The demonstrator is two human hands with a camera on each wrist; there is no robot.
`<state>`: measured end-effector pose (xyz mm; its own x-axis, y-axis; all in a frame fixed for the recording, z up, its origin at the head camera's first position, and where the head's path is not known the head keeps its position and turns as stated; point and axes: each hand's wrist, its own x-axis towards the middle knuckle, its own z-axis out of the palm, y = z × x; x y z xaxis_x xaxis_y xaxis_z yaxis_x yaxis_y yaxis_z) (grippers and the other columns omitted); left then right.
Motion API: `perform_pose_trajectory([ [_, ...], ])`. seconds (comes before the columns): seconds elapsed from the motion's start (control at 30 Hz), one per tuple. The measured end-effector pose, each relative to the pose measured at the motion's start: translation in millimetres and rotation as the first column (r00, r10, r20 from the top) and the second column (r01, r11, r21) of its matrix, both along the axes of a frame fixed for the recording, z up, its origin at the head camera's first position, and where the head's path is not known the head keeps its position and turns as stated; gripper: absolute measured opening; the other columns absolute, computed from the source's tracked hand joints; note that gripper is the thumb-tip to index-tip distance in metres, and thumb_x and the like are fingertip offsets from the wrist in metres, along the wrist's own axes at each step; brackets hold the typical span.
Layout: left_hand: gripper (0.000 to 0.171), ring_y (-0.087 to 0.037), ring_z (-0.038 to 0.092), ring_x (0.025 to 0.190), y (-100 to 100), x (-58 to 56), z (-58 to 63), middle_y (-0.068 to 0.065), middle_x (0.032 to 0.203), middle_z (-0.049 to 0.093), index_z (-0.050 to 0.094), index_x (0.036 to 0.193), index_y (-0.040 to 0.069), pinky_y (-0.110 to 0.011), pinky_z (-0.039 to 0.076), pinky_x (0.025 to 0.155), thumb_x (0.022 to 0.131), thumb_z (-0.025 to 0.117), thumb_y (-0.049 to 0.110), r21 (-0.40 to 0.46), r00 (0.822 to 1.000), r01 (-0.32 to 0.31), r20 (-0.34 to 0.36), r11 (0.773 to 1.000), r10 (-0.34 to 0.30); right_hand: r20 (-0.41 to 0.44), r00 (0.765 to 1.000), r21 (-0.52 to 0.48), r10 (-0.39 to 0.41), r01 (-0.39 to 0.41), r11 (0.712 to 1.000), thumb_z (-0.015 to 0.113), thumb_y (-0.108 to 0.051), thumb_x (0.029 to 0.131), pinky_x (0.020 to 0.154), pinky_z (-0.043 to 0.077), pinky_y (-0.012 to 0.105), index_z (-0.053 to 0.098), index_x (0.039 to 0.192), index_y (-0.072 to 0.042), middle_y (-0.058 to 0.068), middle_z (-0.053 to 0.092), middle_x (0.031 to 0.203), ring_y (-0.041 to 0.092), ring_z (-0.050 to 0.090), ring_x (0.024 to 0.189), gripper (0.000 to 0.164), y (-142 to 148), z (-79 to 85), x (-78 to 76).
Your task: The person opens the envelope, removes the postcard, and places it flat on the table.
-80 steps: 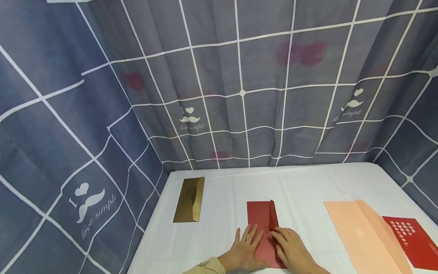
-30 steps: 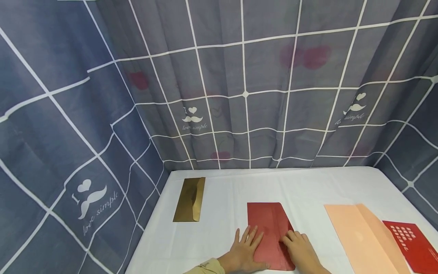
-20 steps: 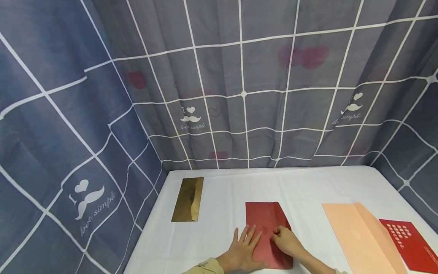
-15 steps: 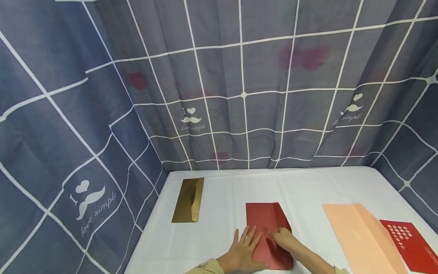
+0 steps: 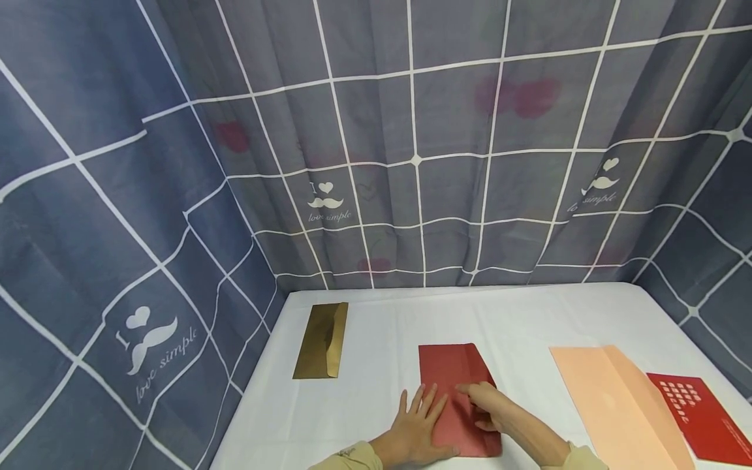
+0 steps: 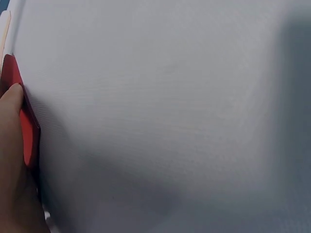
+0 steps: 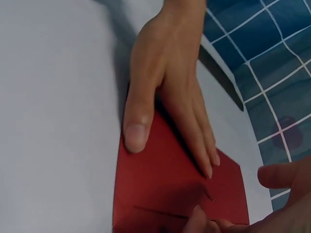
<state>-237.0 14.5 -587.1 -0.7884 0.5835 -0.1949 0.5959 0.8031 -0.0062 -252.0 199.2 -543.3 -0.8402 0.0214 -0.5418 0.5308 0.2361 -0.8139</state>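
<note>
A red envelope (image 5: 452,365) lies on the white cloth, its flap (image 5: 483,375) spread out to the right. My left hand (image 5: 411,431) rests on its left part with spread, straight fingers, holding it down. In the right wrist view the left hand (image 7: 167,73) lies across the red paper, thumb apart from the fingers. My right hand (image 5: 490,408) is over the envelope's middle, index finger pointing left onto the paper and the lower fingers bent. Its thumb (image 7: 277,175) stands away from the paper. The left wrist view catches only the envelope's edge (image 6: 29,138) beside the left hand (image 6: 10,145).
A gold envelope (image 5: 317,343) lies at the back left. To the right, a large peach envelope (image 5: 617,405) partly overlaps a red printed envelope (image 5: 699,418). White cloth (image 5: 364,326) covers the table, and a grey checked curtain (image 5: 376,196) hangs behind and at both sides.
The envelope's flap, earlier folded up under my right fingers, now lies spread to the right. My right hand has moved left from the flap to the envelope's middle. The left hand stays put.
</note>
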Motion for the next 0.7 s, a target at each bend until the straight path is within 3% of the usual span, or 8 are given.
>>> perform_pose_trajectory([
  [0.2,0.091,-0.022,0.011,0.143,-1.3,-1.1,-0.1,0.000,0.157,0.014,0.019,0.154,0.024,-0.053,0.018,0.109,0.083,0.023,0.082,0.015,1.000,0.009,0.009,1.000,-0.010,0.027,0.999,-0.040,-0.018,0.019,0.999,0.058,-0.031,0.090,0.071,0.044,0.039,0.050,0.105,0.008,0.015,0.048,0.091,0.026,0.049,0.081,0.042,4.1,-0.3,-2.7],
  [0.37,0.091,-0.022,0.011,0.143,-3.6,-0.6,-2.9,0.000,0.158,0.013,0.017,0.154,0.025,-0.054,0.018,0.108,0.083,0.023,0.082,0.034,1.000,0.014,0.019,0.999,-0.015,-0.012,1.000,-0.017,0.006,-0.006,1.000,0.059,-0.031,0.089,0.074,0.038,0.042,0.054,0.105,0.010,0.015,0.053,0.093,0.027,0.049,0.086,0.044,4.6,-3.4,-0.5],
  [0.7,0.092,-0.021,0.012,0.143,-0.4,-1.5,-1.7,0.001,0.157,0.014,0.018,0.154,0.026,-0.054,0.017,0.108,0.082,0.022,0.083,0.023,1.000,0.006,0.000,1.000,-0.006,-0.077,0.997,0.004,-0.002,0.002,1.000,0.059,-0.029,0.089,0.071,0.037,0.038,0.057,0.097,0.005,0.010,0.055,0.083,0.023,0.052,0.077,0.035,3.4,-6.6,0.8],
])
